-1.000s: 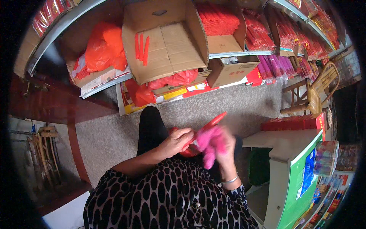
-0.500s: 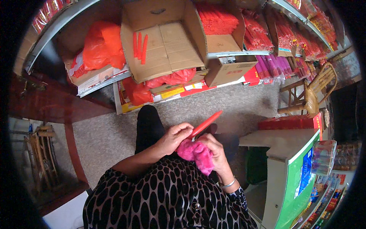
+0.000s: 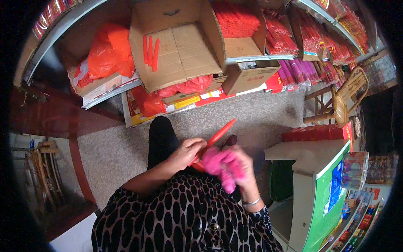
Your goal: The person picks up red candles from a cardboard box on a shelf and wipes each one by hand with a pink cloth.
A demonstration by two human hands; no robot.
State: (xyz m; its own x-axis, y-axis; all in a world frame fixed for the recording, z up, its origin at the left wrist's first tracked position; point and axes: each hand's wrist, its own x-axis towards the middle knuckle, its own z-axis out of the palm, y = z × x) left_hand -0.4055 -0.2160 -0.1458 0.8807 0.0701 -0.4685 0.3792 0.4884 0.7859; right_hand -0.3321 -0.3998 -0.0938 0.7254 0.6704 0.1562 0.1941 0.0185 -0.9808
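Note:
Above my lap, my left hand (image 3: 188, 153) is closed around a red candle (image 3: 221, 132), whose tapered end points up and to the right. A bunched pink cloth (image 3: 221, 164) hangs from my right hand (image 3: 244, 167), close beside the candle; cloth and fingers are blurred by motion. Something red (image 3: 198, 166) shows just below my left hand, partly covered by the cloth, and I cannot make out what it is. Three red candles (image 3: 155, 54) lie side by side in an open cardboard box (image 3: 184, 46) in front of me.
Boxes of packed red candles (image 3: 237, 21) line the shelf to the right, with a red plastic bag (image 3: 110, 52) on the left. A bamboo chair (image 3: 338, 103) stands at far right. Close on my right is a white and green counter (image 3: 312, 180); wooden sticks (image 3: 47, 172) lean at left.
My right hand and the pink cloth have drawn slightly right, away from the left hand. The candle has shifted a little left and down through my left hand, exposing something red below.

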